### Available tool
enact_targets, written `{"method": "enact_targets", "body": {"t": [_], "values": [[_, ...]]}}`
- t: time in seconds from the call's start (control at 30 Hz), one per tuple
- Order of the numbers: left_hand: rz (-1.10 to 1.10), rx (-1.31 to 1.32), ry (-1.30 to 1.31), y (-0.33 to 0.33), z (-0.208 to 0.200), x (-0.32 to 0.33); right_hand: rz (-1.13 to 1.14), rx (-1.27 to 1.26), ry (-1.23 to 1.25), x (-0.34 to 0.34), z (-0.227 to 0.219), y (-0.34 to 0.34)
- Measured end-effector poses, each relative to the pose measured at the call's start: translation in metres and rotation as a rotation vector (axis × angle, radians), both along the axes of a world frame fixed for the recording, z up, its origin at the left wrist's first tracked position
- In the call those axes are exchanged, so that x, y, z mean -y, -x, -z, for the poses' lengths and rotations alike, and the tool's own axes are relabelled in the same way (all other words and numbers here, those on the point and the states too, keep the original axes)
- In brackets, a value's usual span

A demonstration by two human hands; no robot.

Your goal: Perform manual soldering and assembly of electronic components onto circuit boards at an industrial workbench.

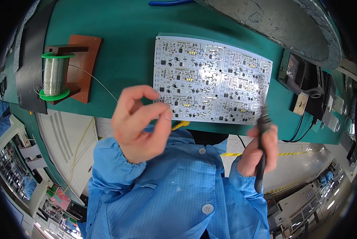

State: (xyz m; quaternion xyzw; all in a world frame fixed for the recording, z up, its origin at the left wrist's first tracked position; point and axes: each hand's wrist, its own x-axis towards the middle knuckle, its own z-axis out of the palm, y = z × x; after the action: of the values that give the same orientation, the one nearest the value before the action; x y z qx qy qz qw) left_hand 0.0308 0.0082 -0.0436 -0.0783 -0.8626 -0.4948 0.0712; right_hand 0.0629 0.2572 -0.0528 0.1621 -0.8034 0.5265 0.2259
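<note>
My left hand (140, 123) hovers over the near left edge of a white panel of circuit boards (188, 85), its fingers curled and its thumb and fingertips drawn together. A thin strand of solder wire (92, 75) runs from a spool (55, 75) with green flanges to this hand; the part within the fingers is hidden. In my right hand (264, 149), at the panel's near right corner, is a soldering iron (261, 163) with a dark handle. Its tip end points away from me and is smeared by motion.
The spool hangs on a brown stand (80, 69) on the green mat (118, 47). A soldering iron holder (302, 77) with cables stands at right. Overhead, a large grey metal hood (270, 28) reaches in at the upper right. A blue-handled tool (170, 3) lies at the far edge.
</note>
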Motion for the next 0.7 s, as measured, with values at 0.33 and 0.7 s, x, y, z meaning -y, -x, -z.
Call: {"method": "enact_targets", "body": {"t": [0.33, 0.7], "values": [[-0.074, -0.005, -0.031, -0.004, 0.004, -0.013, -0.174, 0.022, 0.122, 0.04, -0.013, 0.018], [-0.056, -0.088, 0.004, -0.001, 0.008, -0.014, -0.185, 0.02, 0.062, 0.042, -0.016, 0.021]]}}
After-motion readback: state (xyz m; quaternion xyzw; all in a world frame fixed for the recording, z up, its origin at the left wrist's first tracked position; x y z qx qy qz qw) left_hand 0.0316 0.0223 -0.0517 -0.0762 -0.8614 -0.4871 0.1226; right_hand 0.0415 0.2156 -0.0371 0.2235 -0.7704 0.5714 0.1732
